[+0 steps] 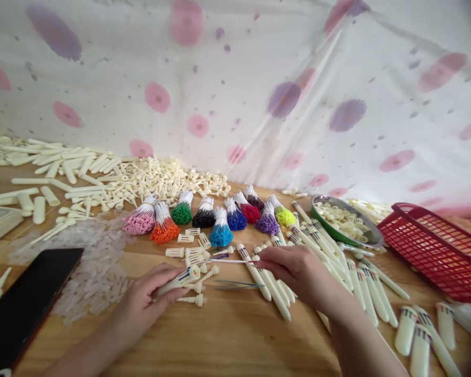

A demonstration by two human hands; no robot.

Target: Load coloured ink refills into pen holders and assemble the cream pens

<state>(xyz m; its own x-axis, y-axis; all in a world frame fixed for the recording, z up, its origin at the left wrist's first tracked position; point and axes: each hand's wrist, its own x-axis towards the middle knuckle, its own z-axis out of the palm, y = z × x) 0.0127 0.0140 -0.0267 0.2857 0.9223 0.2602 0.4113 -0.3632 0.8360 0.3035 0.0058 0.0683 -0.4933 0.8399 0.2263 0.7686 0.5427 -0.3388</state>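
Over the near part of the table (pixel 227 335), my left hand (pixel 151 293) was closed around a barrel (pixel 175 284), coloured pieces showing in its slots. My right hand (pixel 298 267) pinched a thin refill (pixel 231 261) near its red end, the white end close to the barrel's mouth; I couldn't tell whether it had gone in. I judged the barrel part-filled. To the right lay many pens (pixel 272 293) with coloured sliders, seemingly well advanced, though I couldn't confirm they were complete. Plenty remained loose: nine or so refill bundles (pixel 236 217), a heap of cream parts (pixel 153 180) behind, and clear pieces (pixel 90 272) at left.
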